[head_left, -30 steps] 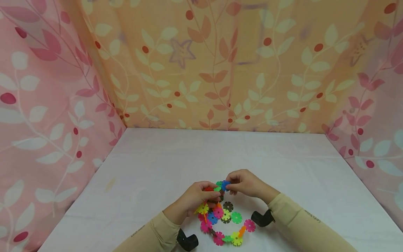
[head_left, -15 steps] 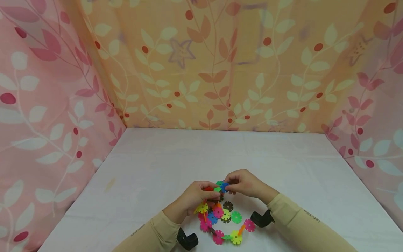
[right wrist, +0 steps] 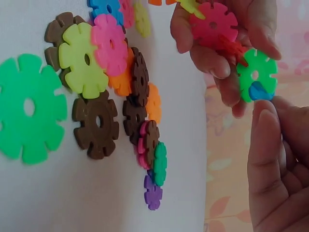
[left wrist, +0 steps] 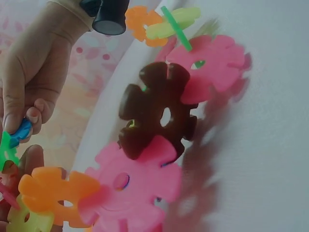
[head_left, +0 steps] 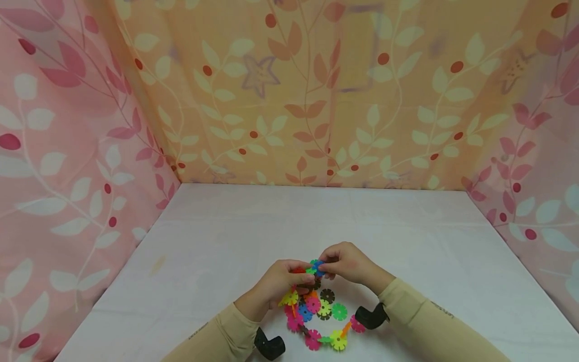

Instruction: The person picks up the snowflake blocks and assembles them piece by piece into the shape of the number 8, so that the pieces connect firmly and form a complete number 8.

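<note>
My left hand [head_left: 278, 284] grips one end of a chain of slotted plastic flower discs. In the right wrist view a pink disc [right wrist: 212, 21], a red disc [right wrist: 234, 48] and a green disc [right wrist: 265, 67] run along its fingers. Between thumb and forefinger, my right hand [head_left: 353, 265] pinches a blue disc [right wrist: 260, 92], which meets the green disc's edge; how deep its slot sits cannot be told. The chain bends down to the table, with an orange disc [left wrist: 60, 195], a pink disc [left wrist: 130, 188] and a brown disc [left wrist: 159, 111] large in the left wrist view.
Loose discs lie inside the chain's curve: a green one [right wrist: 30, 108], a brown one [right wrist: 96, 124] and a yellow one [right wrist: 79, 60] among several. A purple disc [right wrist: 153, 194] lies farther off. Patterned curtains [head_left: 307, 100] stand behind the white table [head_left: 217, 226].
My right hand has shifted slightly left, bringing the blue disc closer against the green one. The left hand stays almost still, and the chain on the table has moved a little.
</note>
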A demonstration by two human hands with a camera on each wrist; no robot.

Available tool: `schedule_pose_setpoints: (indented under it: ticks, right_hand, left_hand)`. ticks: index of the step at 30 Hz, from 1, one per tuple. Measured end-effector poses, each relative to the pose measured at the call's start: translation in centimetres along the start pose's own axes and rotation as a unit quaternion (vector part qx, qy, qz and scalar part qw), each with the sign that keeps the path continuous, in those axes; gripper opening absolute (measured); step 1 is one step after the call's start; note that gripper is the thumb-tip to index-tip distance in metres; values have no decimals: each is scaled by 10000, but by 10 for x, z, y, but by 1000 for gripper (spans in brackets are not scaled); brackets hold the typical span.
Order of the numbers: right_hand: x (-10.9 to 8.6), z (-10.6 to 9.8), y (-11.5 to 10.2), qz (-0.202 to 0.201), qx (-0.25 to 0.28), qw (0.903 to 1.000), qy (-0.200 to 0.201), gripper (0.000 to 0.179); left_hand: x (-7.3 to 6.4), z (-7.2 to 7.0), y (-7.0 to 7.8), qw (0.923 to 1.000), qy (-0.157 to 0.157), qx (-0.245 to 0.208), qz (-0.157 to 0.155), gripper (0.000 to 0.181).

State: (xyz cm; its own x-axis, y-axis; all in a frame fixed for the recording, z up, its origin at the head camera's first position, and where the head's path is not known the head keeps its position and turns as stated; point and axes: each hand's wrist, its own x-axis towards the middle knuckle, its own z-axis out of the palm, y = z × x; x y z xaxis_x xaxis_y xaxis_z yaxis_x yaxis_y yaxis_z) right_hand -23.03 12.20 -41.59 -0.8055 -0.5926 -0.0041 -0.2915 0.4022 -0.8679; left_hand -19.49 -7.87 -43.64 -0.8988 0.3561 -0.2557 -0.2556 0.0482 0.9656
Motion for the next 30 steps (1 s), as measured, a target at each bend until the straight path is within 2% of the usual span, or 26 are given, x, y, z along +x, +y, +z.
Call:
schedule_pose_setpoints:
  ticks: [7,10,13,15,17,21,27,30]
  right_hand:
    - [0,-2,-5,-96,-45,9991,-413,20]
    - [-1,-2,-3,-50,-60,9981,-607,27]
    - [-2,-3,3,-23,-476,9965,-689,25]
    - [-3,-3,8,-10,-994,9913,-860,20]
    - [-4,-2,14,-23,-1519,9820,-1121,17]
    - [-6,1,24,-56,-2005,9669,-1576,23]
    - [-7,4,30,-318,-2283,9609,-1534,24]
    - [-5,5,32,-313,-2065,9654,-1558,24]
  left_hand:
    - [-2,-3,0,9998,-179,12,-62,28]
    - [0,-4,-3,9997,-117,186,-60,29]
    - [1,-5,-6,9995,26,306,-21,29]
    - [1,-5,-8,9995,108,282,-6,28]
    - [1,-4,-9,9997,164,155,-13,26]
    - [-1,-3,-11,9996,245,-142,-65,21]
    - [-1,-1,-15,9989,313,-311,-126,22]
    - [0,-1,-16,9986,357,-343,-194,24]
